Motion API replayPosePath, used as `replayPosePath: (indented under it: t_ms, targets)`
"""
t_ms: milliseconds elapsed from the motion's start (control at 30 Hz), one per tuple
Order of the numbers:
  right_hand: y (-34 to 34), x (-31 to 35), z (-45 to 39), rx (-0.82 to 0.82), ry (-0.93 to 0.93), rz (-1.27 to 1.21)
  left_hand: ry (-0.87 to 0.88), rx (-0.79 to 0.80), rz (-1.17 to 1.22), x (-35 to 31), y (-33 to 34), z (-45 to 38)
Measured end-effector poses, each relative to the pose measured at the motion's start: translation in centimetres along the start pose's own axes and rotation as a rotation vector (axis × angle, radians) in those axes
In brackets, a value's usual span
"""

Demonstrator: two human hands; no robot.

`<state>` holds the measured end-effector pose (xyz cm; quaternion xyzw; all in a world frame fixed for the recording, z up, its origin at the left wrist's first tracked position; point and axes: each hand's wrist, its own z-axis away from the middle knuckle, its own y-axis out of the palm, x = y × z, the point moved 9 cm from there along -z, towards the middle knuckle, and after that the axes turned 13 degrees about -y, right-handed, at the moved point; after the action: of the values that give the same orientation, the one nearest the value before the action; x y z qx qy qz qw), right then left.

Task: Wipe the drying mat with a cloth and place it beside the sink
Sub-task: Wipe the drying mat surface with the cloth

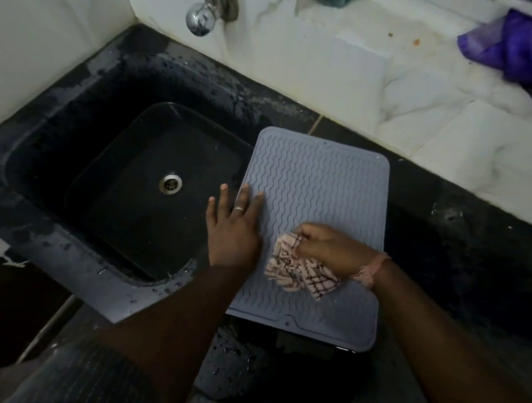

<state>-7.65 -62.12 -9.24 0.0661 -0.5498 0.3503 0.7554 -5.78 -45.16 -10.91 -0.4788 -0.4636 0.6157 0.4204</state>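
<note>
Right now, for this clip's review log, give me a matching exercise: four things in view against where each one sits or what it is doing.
Things:
1. drying mat
2. cloth
3. left hand
4. tap

States:
A. bunched in the right hand's grip
B. on the wall above the sink
C. fingers flat on the mat's left edge
D. on the dark counter, right of the basin

Pairs: 1-D, 2-A, 3-C, 4-B

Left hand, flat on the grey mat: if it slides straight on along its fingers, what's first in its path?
Probably the black sink basin: the left hand points up-frame over the grey ribbed silicone drying mat's left edge, which overhangs it. Depth unclear.
</note>
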Motion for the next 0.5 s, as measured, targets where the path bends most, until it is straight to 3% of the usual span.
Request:
replayPosePath:
  t_ms: [67, 100, 167, 233, 333, 400, 500]
  targets:
    - [-1.9, 1.8, -0.2, -0.144, -0.243, 0.63, -0.03, -0.031, 0.034, -0.4, -0.7, 0.4]
    - [-2.8, 2.7, 0.1, -0.26, -0.323, 0.734, -0.05, -0.048, 0.08, -0.5, -1.1, 0.8]
    - [-4.2, 3.1, 1.2, -0.419, -0.359, 0.582, -0.092, -0.069, 0.201, -0.5, -1.3, 1.9]
    - [-2.3, 2.5, 1.9, -0.331, -0.339, 0.545, -0.084, -0.074, 0.294, -0.5, -0.6, 3.5]
    - [3.1, 0.8, 3.5, -0.149, -0.329, 0.849, -0.035, -0.066, 0.295, -0.8, 0.2, 5.1]
    - [4.1, 0.4, 4.1, -0.199, -0.376, 0.918, -0.039, -0.055, 0.282, -0.8, 0.4, 4.9]
    - [3.7, 0.8, 3.3, -0.255, -0.539, 0.83, -0.035, -0.045, 0.286, -0.9, 0.8, 4.7]
